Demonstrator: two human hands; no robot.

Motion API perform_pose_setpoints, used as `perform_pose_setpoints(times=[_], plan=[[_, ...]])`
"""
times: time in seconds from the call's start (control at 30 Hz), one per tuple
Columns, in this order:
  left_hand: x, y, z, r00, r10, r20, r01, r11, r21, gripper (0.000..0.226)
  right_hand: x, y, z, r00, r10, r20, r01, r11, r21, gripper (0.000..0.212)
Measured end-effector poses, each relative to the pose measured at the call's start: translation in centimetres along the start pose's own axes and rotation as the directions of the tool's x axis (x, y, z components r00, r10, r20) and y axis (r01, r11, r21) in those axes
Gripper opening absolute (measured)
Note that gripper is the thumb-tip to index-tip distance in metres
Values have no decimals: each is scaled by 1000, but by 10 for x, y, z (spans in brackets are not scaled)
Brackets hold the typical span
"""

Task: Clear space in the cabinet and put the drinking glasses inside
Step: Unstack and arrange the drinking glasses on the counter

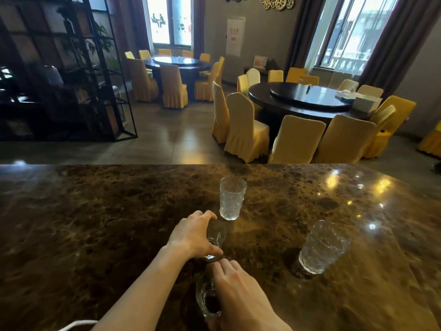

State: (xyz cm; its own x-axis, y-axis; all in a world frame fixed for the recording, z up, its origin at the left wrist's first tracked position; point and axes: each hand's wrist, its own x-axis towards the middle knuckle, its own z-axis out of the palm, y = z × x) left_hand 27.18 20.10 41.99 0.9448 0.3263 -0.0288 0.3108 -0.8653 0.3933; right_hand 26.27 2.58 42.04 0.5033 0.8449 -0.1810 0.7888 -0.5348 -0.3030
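Observation:
Several clear textured drinking glasses stand on a brown marble counter (95, 211). My left hand (194, 235) is wrapped around one glass (217, 235) near the middle of the counter. My right hand (241, 297) grips a second glass (207, 297) close to the counter's near edge, just below the left hand. A tall glass (232, 198) stands upright just beyond my left hand. Another glass (322, 247) stands to the right, apart from both hands. No cabinet interior is in view.
Beyond the counter's far edge lies a dining room with two round dark tables (307, 96) ringed by yellow-covered chairs (245, 130). A black metal shelving frame (71, 75) stands at the left. A white cord (76, 324) shows at the bottom left.

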Motion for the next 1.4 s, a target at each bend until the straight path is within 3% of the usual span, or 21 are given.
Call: perform_pose_setpoints(times=[0.1,0.3,0.4,0.5,0.63,0.73,0.97,1.17,1.4], plan=[[2,-1,1,1000,2,18,-2,1000,12,93,2,1,0,1000,-5,-6,5,1000,-2,87],[4,-3,-8,997,-17,72,12,997,76,101,-16,15,-31,994,-66,-82,64,998,-25,68],[20,0,-36,997,-2,-79,4,1000,27,84,-44,55,-77,967,60,-249,-59,998,9,73],[53,25,-62,979,38,-202,-42,999,-16,80,-66,113,-125,920,168,-355,-220,969,-114,71],[94,52,-68,996,49,-72,-50,999,-4,97,-74,163,-147,932,294,-214,-332,927,-172,95],[115,67,-54,999,16,31,-19,996,91,105,-79,185,-140,938,324,-121,-340,929,-144,97],[126,68,-29,998,-46,-45,49,996,70,101,-75,203,-121,954,247,-167,-257,965,-42,92],[126,65,-24,995,-76,-70,80,995,64,96,-67,203,-116,962,214,-169,-226,972,-60,80],[116,67,-23,991,-53,-120,59,997,48,92,-70,203,-113,955,213,-208,-228,972,-49,82]])
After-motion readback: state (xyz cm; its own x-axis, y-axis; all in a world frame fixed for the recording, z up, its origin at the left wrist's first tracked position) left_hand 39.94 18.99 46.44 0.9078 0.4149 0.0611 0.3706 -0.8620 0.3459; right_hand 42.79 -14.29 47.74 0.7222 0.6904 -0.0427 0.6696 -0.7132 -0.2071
